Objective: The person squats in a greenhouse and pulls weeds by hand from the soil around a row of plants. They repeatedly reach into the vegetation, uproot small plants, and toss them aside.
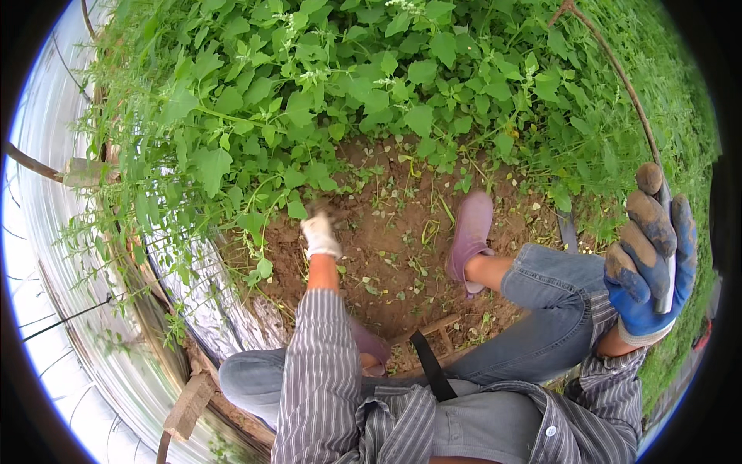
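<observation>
My right hand (649,247), in a blue glove caked with brown soil, is raised at the right. It is closed around the silver handle of a hand tool (636,100). The tool's thin, rusty shaft curves up and away over the weeds, ending in a short bent tip near the top edge. My left hand (319,234), in a white glove, reaches low to the bare soil (394,209) beside the leafy green weeds (301,108). Its fingers are smeared by motion at the soil, so their grip cannot be made out.
Clear plastic sheeting (58,255) runs down the left side, with wooden blocks (189,406) along it. I squat in purple shoes (471,236), knees bent to either side. A black strap (433,367) hangs between my legs. Dense weeds spread ahead and right.
</observation>
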